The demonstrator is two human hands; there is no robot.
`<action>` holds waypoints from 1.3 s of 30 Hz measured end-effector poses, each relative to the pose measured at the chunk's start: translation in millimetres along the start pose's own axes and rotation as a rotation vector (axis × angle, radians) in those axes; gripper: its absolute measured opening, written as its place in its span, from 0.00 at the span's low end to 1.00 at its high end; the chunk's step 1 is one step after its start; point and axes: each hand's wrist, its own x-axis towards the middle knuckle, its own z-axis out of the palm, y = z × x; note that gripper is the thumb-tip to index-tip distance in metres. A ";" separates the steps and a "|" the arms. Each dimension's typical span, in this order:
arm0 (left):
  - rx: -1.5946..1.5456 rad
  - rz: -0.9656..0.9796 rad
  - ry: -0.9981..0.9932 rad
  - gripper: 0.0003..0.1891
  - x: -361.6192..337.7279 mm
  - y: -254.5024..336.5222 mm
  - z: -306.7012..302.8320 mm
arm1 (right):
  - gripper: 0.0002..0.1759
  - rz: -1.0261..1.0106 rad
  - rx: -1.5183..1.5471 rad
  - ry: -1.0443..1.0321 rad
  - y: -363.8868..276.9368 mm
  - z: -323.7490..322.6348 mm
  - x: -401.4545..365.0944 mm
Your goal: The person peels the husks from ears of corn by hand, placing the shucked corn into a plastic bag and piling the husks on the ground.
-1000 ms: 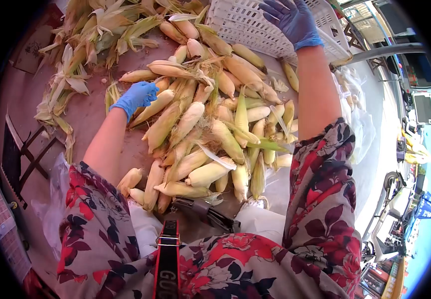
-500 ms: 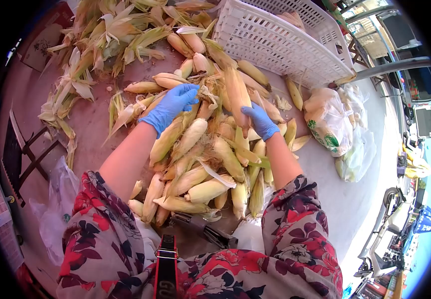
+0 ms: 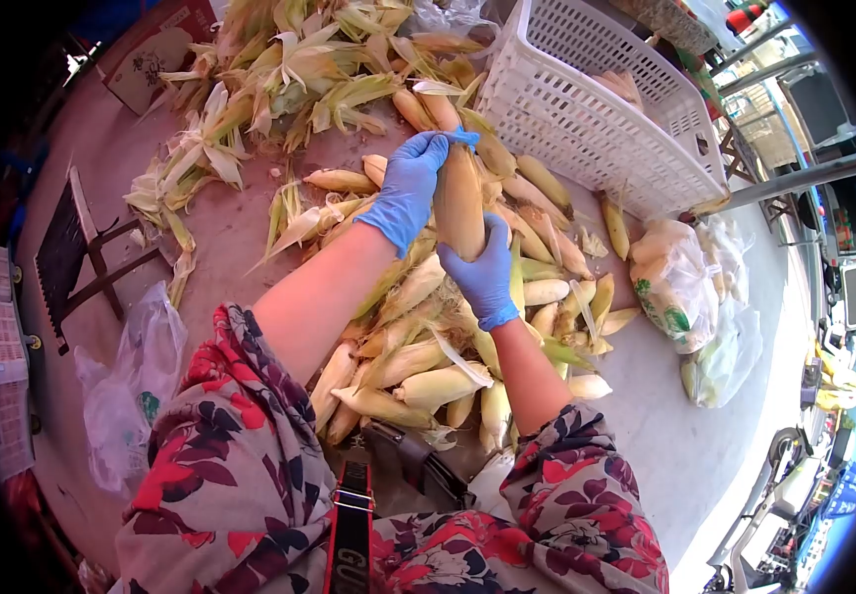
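Note:
An ear of corn (image 3: 460, 203) in pale yellow husk stands nearly upright between my hands, above a pile of corn. My right hand (image 3: 482, 272), in a blue glove, is closed around its lower end. At the upper end, my left hand (image 3: 410, 186), gloved too, has its fingers closed over the tip; part of them is hidden behind the ear. Beneath both hands lies the pile of husked-over corn ears (image 3: 418, 366), with brown silk strewn among them.
Stripped husks (image 3: 319, 69) are heaped at the upper left. A white plastic crate (image 3: 586, 114) stands at the upper right. Filled plastic bags (image 3: 675, 287) sit to the right, a crumpled bag (image 3: 131, 396) to the left. A dark folding stool (image 3: 81, 247) lies farther left.
My left hand has moved from above the pile onto the ear's upper end. The ear remains in my right hand. The whole view has shifted a little.

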 end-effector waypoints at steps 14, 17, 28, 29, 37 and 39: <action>-0.255 -0.127 0.173 0.11 -11.4 -14.3 24.3 | 0.25 0.325 0.577 0.112 -4.2 8.5 26.0; 0.043 -0.347 -0.022 0.12 -44.8 -23.7 25.6 | 0.29 0.458 0.921 0.241 45.5 -7.2 54.5; 1.118 0.280 -0.405 0.25 -55.6 -49.2 26.5 | 0.27 0.329 1.223 0.079 27.7 -73.9 63.9; 1.127 0.162 -0.346 0.29 -59.7 -45.6 35.9 | 0.25 0.352 1.228 0.151 15.0 -64.4 61.2; 0.100 -0.124 -0.019 0.36 -73.1 -85.7 35.2 | 0.17 0.529 1.653 0.615 2.0 -44.6 55.5; 0.158 -0.218 -0.050 0.32 -62.6 -77.4 32.9 | 0.17 0.449 1.507 0.661 -1.4 -41.7 52.9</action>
